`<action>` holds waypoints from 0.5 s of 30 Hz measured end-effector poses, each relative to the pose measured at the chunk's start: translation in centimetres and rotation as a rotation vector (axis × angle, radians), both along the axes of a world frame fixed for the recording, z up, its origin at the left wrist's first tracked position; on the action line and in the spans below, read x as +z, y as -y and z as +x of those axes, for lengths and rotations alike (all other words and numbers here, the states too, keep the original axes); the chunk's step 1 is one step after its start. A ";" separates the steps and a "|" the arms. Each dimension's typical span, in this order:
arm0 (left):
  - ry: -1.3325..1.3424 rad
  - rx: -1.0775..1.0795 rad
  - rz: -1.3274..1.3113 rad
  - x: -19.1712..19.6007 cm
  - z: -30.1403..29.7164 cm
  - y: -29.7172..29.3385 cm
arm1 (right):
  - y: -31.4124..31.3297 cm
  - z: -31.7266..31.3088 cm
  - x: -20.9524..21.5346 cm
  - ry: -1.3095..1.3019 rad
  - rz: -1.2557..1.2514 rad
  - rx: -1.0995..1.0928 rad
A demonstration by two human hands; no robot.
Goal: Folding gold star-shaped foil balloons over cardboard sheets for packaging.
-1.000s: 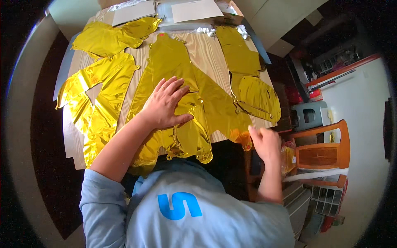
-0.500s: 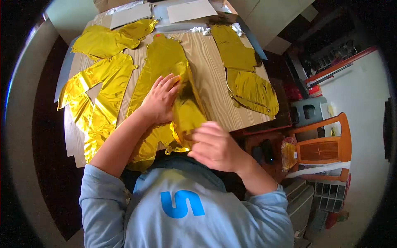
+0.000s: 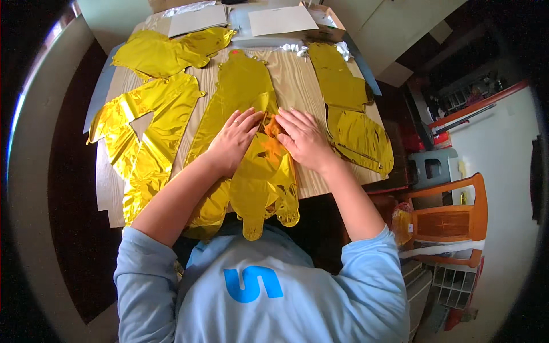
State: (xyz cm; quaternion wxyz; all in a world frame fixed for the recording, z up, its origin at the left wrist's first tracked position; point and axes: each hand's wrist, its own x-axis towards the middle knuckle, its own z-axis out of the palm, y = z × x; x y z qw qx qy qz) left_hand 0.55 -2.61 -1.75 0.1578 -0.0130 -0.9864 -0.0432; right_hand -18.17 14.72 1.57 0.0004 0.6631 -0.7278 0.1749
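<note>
A flat, uninflated gold foil balloon (image 3: 245, 83) lies lengthwise on the wood-grain table in front of me. Its near part is folded over, and rounded ends (image 3: 253, 226) hang past the table edge. On the foil rests my left hand (image 3: 233, 143), fingers stretched and lying flat. Across from it, my right hand (image 3: 303, 140) presses the fold's right edge with straight fingers. Between the hands the foil is creased and mirrors them in orange.
More flat gold foil balloons lie around: one at far left (image 3: 151, 54), one nearer left (image 3: 177, 114), a folded one at right (image 3: 337, 74). White sheets (image 3: 283, 20) and a cardboard box (image 3: 331, 23) sit along the back. A wooden chair (image 3: 443, 223) stands at right.
My right hand has moved away from my body and left, from the near edge onto the foil beside my left hand. The folded part now lies flatter, its rounded ends toward me.
</note>
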 end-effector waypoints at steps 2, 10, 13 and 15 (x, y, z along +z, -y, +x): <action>-0.019 -0.006 0.070 -0.4 0.1 0.2 | 0.3 0.1 -0.2 -0.034 0.036 0.011; -0.147 0.064 0.732 4.3 0.8 0.4 | 0.0 0.0 -0.8 -0.082 0.076 0.018; -0.213 0.180 0.487 4.0 1.6 1.0 | -0.1 -0.1 -0.9 -0.072 0.067 0.032; -0.178 0.261 0.319 3.6 2.7 1.2 | -0.1 -0.1 -0.8 -0.078 0.064 0.040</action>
